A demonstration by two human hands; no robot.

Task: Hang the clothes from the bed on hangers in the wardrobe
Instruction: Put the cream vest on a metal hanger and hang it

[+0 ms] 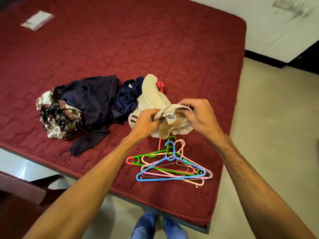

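Observation:
A cream garment [151,95] with a white label at its collar is lifted slightly off the dark red bed [120,49]. My left hand [146,121] grips the collar on the left of the label. My right hand [198,114] pinches the collar on the right of it. Just below the garment lies a heap of coloured plastic hangers [170,164], blue, green, pink and peach, with one thin wire one. To the left lie dark navy clothes [96,102] and a patterned white and black cloth [57,116]. A bit of red cloth [160,85] shows behind the cream garment.
A flat clear plastic packet [37,19] lies at the far left of the bed. The bed's corner points at my legs in blue jeans [155,226]. Pale floor tiles [267,118] run along the right side. A dark brown piece of furniture [19,200] stands at the lower left.

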